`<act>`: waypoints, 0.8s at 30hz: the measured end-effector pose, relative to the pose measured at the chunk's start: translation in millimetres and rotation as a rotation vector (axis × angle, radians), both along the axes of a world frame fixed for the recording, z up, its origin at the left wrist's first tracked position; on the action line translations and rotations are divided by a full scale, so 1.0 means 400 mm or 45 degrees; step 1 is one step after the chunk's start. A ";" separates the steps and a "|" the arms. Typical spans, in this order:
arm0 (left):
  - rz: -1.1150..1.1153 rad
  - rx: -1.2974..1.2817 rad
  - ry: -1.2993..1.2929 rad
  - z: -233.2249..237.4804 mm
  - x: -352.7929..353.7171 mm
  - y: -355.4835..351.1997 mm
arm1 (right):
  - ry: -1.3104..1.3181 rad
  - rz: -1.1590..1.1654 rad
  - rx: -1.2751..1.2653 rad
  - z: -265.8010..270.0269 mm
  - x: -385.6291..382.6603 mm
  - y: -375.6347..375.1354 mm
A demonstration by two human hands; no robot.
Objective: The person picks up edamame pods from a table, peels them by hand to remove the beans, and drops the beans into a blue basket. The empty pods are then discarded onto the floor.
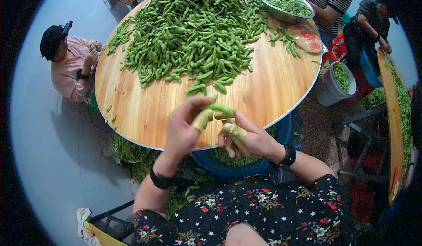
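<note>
Flower-printed dark blouse (263,211) fills the bottom of the view, with both forearms reaching up from it to the near rim of a round wooden table (272,88); each wrist carries a black band (160,180); the left hand (182,129) is pinched shut on a single green soybean pod (221,110), a yellowish guard (202,119) sheathing the thumb that presses it; the pod is held in the air just above the table's near edge, between the two hands; the right hand (250,140) is curled, a second guarded fingertip (235,131) sitting just under the pod, though whether it actually grips the pod cannot be told; a broad heap of pods (193,30) covers the far half of the table, with a few strays near the left rim; a metal bowl (285,3) of green pieces stands at the far right edge; below the table's near rim a blue tub (281,134) holds more green; a white bucket (329,85) stands on the floor to the right; a co-worker in pink (70,66) sits at the left side of the table, hands raised together; a person in a striped top (329,0) sits behind the bowl.
</note>
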State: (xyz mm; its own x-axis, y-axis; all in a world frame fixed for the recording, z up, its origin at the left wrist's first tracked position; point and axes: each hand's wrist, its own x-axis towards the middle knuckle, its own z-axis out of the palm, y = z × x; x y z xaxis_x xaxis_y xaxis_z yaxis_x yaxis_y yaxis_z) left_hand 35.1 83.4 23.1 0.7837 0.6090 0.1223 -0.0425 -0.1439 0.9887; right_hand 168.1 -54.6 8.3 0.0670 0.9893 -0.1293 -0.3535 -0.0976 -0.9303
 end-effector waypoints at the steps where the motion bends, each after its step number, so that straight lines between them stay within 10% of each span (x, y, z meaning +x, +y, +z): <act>1: 0.029 0.366 0.041 -0.005 -0.013 -0.028 | 0.003 0.007 -0.015 -0.002 0.002 -0.002; 4: 0.115 0.961 0.048 -0.023 -0.031 -0.083 | -0.004 0.007 0.066 -0.022 -0.008 -0.014; 17: 0.109 0.248 0.122 -0.025 -0.014 -0.179 | 0.089 -0.031 0.110 -0.012 0.025 -0.075; 22: 0.035 1.289 0.214 0.006 -0.032 -0.211 | 0.121 0.071 0.136 0.008 0.038 -0.114; 24: 0.041 1.177 -0.022 -0.026 -0.030 -0.212 | 0.287 0.102 0.120 -0.002 0.032 -0.121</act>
